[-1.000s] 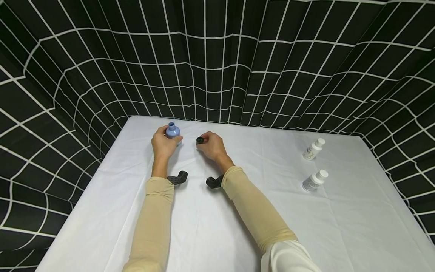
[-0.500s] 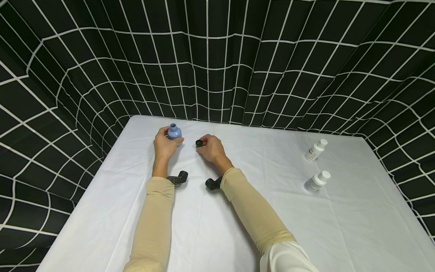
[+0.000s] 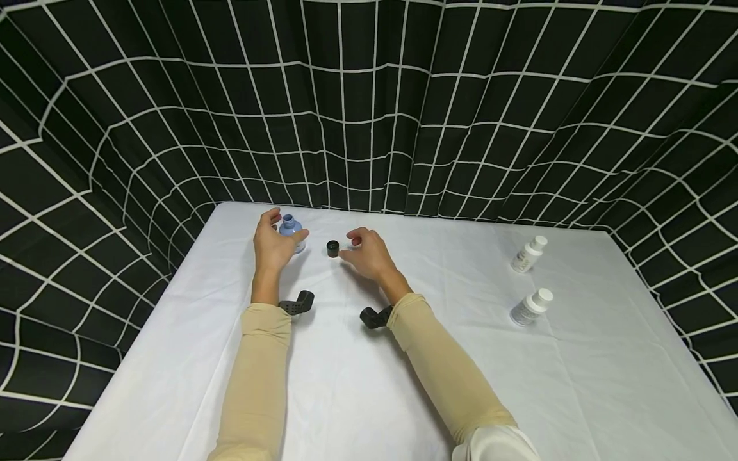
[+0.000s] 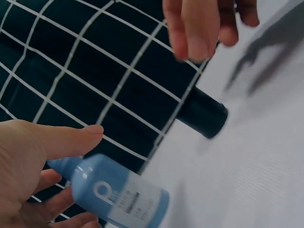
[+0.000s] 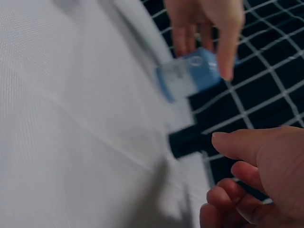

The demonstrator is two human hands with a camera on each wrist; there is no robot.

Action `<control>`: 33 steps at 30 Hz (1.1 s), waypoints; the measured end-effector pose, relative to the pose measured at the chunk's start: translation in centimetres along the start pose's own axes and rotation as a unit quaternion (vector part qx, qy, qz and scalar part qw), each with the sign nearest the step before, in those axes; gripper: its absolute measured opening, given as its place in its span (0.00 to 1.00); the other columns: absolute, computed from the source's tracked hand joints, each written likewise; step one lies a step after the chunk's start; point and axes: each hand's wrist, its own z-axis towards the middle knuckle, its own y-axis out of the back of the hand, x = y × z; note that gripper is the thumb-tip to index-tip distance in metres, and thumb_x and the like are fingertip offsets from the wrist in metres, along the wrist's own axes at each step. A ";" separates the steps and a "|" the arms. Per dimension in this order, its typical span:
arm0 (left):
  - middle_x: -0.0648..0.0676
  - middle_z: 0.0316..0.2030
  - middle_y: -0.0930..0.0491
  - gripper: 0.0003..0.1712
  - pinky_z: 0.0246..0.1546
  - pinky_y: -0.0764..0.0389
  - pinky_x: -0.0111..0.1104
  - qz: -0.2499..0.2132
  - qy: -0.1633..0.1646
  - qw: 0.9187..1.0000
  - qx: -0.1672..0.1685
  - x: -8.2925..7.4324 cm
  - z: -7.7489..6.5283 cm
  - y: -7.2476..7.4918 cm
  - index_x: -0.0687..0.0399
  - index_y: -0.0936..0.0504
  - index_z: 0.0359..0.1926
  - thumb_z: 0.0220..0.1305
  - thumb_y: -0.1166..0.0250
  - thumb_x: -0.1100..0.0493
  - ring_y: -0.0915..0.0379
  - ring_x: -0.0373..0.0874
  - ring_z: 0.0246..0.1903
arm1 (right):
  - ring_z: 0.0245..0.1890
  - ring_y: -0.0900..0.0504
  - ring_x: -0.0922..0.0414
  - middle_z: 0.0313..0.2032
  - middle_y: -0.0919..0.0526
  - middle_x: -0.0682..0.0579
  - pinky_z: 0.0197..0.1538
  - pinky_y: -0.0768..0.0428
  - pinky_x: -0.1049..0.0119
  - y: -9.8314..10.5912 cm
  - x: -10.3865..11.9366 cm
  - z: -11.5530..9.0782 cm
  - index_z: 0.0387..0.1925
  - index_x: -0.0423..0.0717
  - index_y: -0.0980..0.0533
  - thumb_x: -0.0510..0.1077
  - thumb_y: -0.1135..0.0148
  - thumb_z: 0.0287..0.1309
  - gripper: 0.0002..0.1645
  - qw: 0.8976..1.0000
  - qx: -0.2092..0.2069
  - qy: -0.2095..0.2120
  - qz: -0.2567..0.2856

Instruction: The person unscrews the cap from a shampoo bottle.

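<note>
A blue bottle (image 3: 292, 238) with an uncapped neck and a white label stands upright near the table's back left. My left hand (image 3: 270, 250) is around it with thumb and fingers spread; in the left wrist view the thumb stays clear of the bottle (image 4: 126, 197), while the fingers lie behind it and their contact is hard to tell. To the bottle's right, a black cap (image 3: 332, 249) rests on the white cloth. Just right of that cap is my right hand (image 3: 371, 257), its fingers parted and holding nothing; the thumb tip appears close to the cap (image 5: 185, 141).
Two white bottles with white caps, one farther back (image 3: 528, 254) and one nearer (image 3: 531, 307), stand at the table's right. A black curtain with white grid lines (image 3: 369, 128) rises along the back and sides. Black wrist mounts (image 3: 297, 303) jut inward from both forearms.
My right hand has let go of the black cap, leaving it on the cloth, and drawn slightly right. The left hand's fingers have loosened from the blue bottle.
</note>
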 end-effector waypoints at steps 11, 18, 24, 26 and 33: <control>0.64 0.73 0.41 0.51 0.77 0.39 0.47 0.013 -0.013 0.999 -0.051 -3.2 -1.4 0.6 0.54 0.39 0.76 0.55 0.23 0.55 0.42 0.58 0.74 | 0.51 0.19 0.47 0.55 0.21 0.43 0.57 0.20 0.55 6.2 -1.3 -4.1 0.63 0.43 0.26 0.50 0.32 0.62 0.31 0.999 -0.040 0.016 0.018; 0.61 0.74 0.44 0.51 0.77 0.40 0.46 0.009 -0.057 0.997 -0.050 -5.6 -2.8 -0.1 0.54 0.39 0.76 0.56 0.22 0.55 0.47 0.54 0.76 | 0.54 0.19 0.45 0.57 0.22 0.42 0.61 0.20 0.52 10.8 -2.4 -7.1 0.65 0.43 0.28 0.51 0.33 0.64 0.32 0.998 -0.057 0.031 -0.009; 0.58 0.75 0.43 0.50 0.74 0.36 0.49 0.022 -0.090 0.995 -0.034 -6.8 -4.2 -1.1 0.55 0.39 0.75 0.56 0.22 0.56 0.48 0.56 0.75 | 0.58 0.19 0.42 0.61 0.22 0.41 0.62 0.20 0.49 14.1 -3.3 -9.3 0.66 0.43 0.29 0.50 0.33 0.65 0.32 0.997 -0.077 0.027 -0.011; 0.59 0.74 0.41 0.50 0.74 0.36 0.50 0.025 -0.097 0.995 -0.027 -7.1 -4.6 -1.5 0.55 0.39 0.75 0.56 0.22 0.56 0.47 0.56 0.75 | 0.59 0.19 0.41 0.61 0.22 0.41 0.61 0.20 0.48 15.1 -3.6 -9.9 0.66 0.44 0.29 0.50 0.34 0.66 0.32 0.996 -0.086 0.022 -0.009; 0.60 0.73 0.38 0.50 0.74 0.36 0.50 0.023 -0.138 0.990 0.021 -8.7 -6.4 -3.6 0.54 0.39 0.76 0.57 0.23 0.54 0.42 0.56 0.74 | 0.60 0.21 0.41 0.62 0.23 0.41 0.62 0.21 0.46 18.2 -5.1 -11.9 0.66 0.43 0.28 0.51 0.35 0.68 0.31 0.992 -0.128 0.012 -0.005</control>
